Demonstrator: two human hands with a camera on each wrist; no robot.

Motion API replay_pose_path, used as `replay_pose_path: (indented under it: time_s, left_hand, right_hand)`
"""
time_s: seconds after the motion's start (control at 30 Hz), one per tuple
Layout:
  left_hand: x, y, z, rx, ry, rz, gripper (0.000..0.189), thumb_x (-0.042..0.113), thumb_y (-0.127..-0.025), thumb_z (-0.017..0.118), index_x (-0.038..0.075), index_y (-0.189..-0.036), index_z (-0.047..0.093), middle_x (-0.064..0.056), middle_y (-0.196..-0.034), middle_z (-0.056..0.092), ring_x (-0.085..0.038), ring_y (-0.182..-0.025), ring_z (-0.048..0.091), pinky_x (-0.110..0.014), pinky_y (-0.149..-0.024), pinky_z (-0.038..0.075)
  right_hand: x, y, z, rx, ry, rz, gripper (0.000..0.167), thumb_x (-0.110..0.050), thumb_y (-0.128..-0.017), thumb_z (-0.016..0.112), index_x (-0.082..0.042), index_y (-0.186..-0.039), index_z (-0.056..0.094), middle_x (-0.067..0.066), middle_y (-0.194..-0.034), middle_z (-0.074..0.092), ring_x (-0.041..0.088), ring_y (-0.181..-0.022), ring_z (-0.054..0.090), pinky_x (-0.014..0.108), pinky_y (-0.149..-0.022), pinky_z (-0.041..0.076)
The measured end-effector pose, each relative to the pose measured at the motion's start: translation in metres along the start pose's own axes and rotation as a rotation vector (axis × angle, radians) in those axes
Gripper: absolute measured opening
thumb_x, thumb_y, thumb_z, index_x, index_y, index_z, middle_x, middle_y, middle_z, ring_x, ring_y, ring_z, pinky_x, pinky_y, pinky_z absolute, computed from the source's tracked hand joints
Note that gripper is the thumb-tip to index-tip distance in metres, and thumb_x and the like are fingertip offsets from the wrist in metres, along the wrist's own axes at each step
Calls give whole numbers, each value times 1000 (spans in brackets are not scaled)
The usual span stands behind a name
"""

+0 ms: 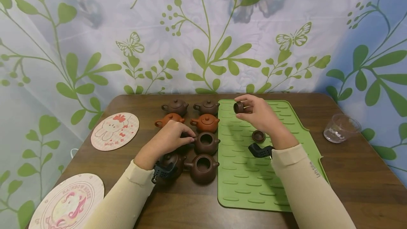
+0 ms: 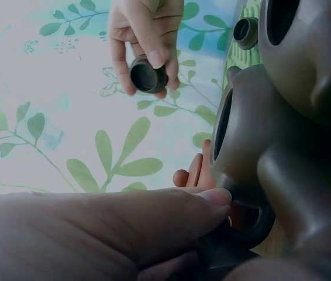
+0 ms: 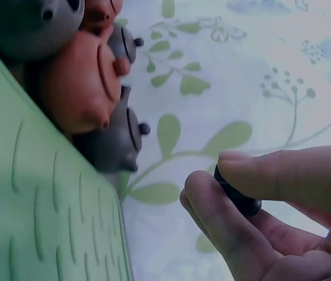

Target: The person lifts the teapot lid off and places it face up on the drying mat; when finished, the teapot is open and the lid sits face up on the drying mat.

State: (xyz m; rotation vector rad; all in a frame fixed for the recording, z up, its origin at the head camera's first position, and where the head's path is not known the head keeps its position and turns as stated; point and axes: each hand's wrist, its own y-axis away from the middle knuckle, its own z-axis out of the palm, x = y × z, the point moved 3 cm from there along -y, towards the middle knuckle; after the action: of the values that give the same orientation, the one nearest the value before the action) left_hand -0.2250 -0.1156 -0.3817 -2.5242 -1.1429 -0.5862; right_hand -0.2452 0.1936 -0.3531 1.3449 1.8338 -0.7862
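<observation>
With thumb and fingers, my left hand point(image 1: 170, 137) pinches the handle of a dark brown teapot point(image 1: 206, 148) standing lidless on the table. In the left wrist view, the thumb point(image 2: 212, 198) presses the top of that handle, by the teapot body point(image 2: 259, 111). Over the green mat point(image 1: 235, 183), my right hand point(image 1: 259, 114) holds a small dark brown lid point(image 1: 238, 107) tipped on its side, its hollow underside turned left. Another dark lid point(image 1: 258, 136) lies hollow side up on the mat, below that hand.
Another lidless brown teapot point(image 1: 203, 174) stands nearer me; one more point(image 1: 173, 165) is partly behind my left wrist. Orange teapots point(image 1: 206, 123) and lidded brown ones point(image 1: 208, 107) stand behind. Round coasters point(image 1: 115, 131) lie left, a clear plastic cup point(image 1: 338, 130) right.
</observation>
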Motion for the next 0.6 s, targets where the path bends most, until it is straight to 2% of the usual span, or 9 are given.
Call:
replay_pose_path:
  time_s: [0.37,0.6]
  left_hand:
    - [6,6,4,11,-2,6,10,13,-96,81,14,-105,85,7,-98,77,-10,-90,71,-34,-80,59]
    - [6,9,7,19,-8,15,9,13,-96,81,14,-104,85,8,-98,77,-10,-90,71,-34,-81,59]
  right_hand:
    - [38,8,-29,75,7,81,49,-8,-100,75,-6,-145,58,20,-133,62,38,-127,59,56,-97,51]
    - [58,16,-41,78,28,188,53,-18,-100,76,-6,-148,55,27,-146,54,44,-130,52,62,-100,45]
